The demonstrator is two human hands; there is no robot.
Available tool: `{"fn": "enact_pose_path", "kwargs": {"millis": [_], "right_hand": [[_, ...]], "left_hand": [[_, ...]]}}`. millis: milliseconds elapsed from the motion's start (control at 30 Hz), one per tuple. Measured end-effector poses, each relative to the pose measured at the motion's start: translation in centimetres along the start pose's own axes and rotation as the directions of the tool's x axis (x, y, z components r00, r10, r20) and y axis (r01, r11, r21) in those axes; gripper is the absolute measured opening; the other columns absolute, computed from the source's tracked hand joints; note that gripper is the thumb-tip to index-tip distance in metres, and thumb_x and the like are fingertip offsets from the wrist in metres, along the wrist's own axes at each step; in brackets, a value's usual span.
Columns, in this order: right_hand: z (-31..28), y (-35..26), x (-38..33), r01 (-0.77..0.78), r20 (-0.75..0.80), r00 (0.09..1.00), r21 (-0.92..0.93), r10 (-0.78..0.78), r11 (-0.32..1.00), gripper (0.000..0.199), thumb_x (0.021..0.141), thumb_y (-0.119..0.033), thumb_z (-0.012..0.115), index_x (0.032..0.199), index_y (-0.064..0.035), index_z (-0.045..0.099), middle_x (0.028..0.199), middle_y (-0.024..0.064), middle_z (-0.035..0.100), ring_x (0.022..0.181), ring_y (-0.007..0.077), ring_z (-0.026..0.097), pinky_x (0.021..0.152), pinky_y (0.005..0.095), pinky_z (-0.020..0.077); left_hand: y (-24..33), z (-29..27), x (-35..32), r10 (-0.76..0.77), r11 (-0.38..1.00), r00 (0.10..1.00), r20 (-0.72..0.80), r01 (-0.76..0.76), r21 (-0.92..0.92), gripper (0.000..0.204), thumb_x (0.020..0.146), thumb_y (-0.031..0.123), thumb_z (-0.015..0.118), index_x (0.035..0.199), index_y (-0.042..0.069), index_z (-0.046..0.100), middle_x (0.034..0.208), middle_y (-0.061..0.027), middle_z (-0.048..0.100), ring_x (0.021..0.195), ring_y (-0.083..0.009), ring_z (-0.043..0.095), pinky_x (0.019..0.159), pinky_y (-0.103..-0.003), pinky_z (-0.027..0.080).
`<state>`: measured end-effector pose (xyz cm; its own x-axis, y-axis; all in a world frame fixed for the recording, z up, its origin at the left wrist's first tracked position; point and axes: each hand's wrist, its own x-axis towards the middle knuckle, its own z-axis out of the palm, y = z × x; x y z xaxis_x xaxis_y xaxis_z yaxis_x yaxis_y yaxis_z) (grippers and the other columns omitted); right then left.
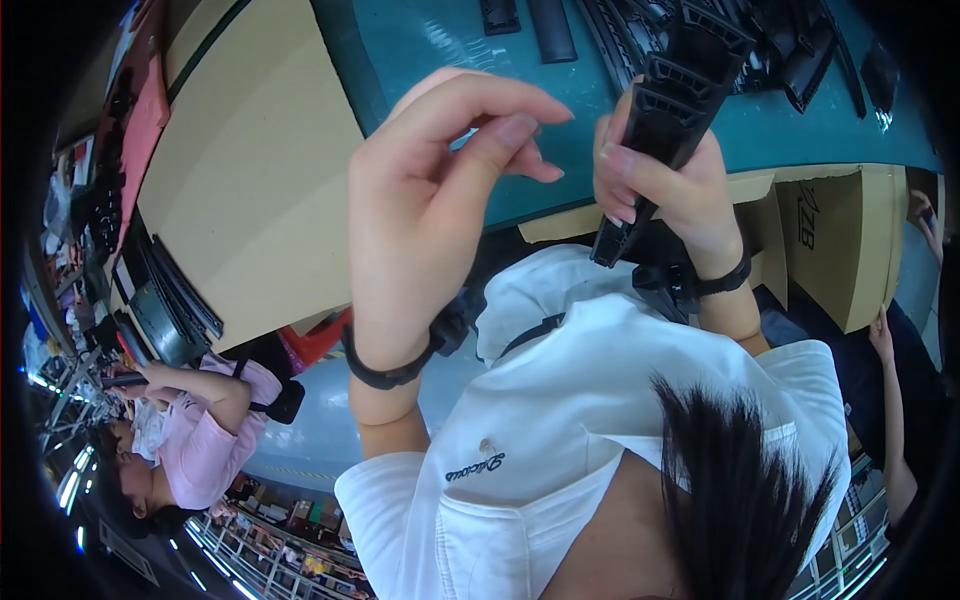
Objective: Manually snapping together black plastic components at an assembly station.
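Note:
My right hand [665, 180] is closed around a long black ribbed plastic part [672, 112], which tilts from upper right to lower left. Its lower end sticks out below my fingers, and its upper end overlaps other black pieces on the bench. To the left, my left hand [430, 190] hangs above the edge of the teal bench top [420, 40] with its fingers loosely bent and the index apart from the thumb. Nothing shows in it, and it does not touch the black part. A dark band circles each wrist.
Several black plastic pieces [780, 40] lie along the bench's far side. A large cardboard sheet [250, 180] covers the left. An open cardboard box [850, 240] stands at right, with another person's hand [881, 335] at its edge. A person in pink [205, 410] works at far left.

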<state>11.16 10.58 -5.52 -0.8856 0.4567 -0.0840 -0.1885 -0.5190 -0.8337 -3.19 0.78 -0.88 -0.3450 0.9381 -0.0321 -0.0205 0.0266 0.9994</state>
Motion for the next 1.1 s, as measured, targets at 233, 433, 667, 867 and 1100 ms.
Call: {"fn": "enact_pose_path", "kwargs": {"millis": [233,433,667,867,1100], "right_hand": [[1.1,-0.8,0.2,0.006,-0.019,1.000,-0.100,-0.008,0.995,0.013,0.073,-0.001,0.053,0.080,-0.0011,0.043,0.057,0.0053,0.045,0.044,0.0095,0.042,0.040,0.0212,0.0347],[1.5,-0.8,0.4,-0.008,-0.040,0.999,-0.132,0.002,0.991,0.013,0.072,0.001,0.051,0.078,-0.0013,0.041,0.056,0.0067,0.043,0.043,0.0108,0.041,0.039,0.0217,0.0340],[1.5,-1.0,0.1,-0.055,-0.002,0.998,-0.129,0.056,0.990,0.017,0.073,0.000,0.057,0.087,-0.0006,0.048,0.059,0.0019,0.049,0.047,0.0058,0.044,0.042,0.0186,0.0338],[2.1,-1.6,0.2,-0.205,0.089,0.975,0.029,0.202,0.978,0.019,0.070,0.001,0.057,0.085,-0.0007,0.046,0.060,0.0031,0.048,0.045,0.0071,0.043,0.040,0.0193,0.0327],[2.4,-2.1,0.5,-0.330,0.080,0.943,0.101,0.323,0.938,0.019,0.065,-0.001,0.058,0.077,-0.0009,0.042,0.057,0.0064,0.045,0.042,0.0097,0.041,0.038,0.0213,0.0318]], "left_hand": [[1.6,0.1,-0.1,0.068,0.997,0.994,-0.088,-0.070,-0.019,0.013,0.074,-0.007,0.049,0.086,-0.007,0.051,0.081,-0.0138,0.053,0.067,-0.0161,0.055,0.061,-0.029,0.051],[1.5,-0.3,-0.1,0.008,0.992,1.000,-0.018,-0.010,-0.122,0.009,0.072,-0.009,0.050,0.081,-0.008,0.052,0.079,-0.0144,0.053,0.062,-0.0174,0.055,0.060,-0.029,0.050],[3.9,-0.7,0.8,0.141,0.969,0.990,0.014,-0.141,0.203,0.011,0.071,-0.009,0.051,0.081,-0.007,0.052,0.079,-0.0144,0.054,0.063,-0.0162,0.056,0.061,-0.027,0.050],[6.1,1.6,1.2,0.044,0.934,0.964,-0.262,0.053,0.353,0.011,0.069,-0.007,0.056,0.080,-0.006,0.054,0.080,-0.0136,0.054,0.062,-0.0151,0.056,0.060,-0.023,0.048],[3.5,-1.1,2.8,0.127,0.987,0.992,-0.012,-0.125,0.103,0.012,0.068,-0.003,0.060,0.078,-0.003,0.055,0.088,-0.0110,0.054,0.073,-0.0141,0.054,0.066,-0.024,0.046]]}}
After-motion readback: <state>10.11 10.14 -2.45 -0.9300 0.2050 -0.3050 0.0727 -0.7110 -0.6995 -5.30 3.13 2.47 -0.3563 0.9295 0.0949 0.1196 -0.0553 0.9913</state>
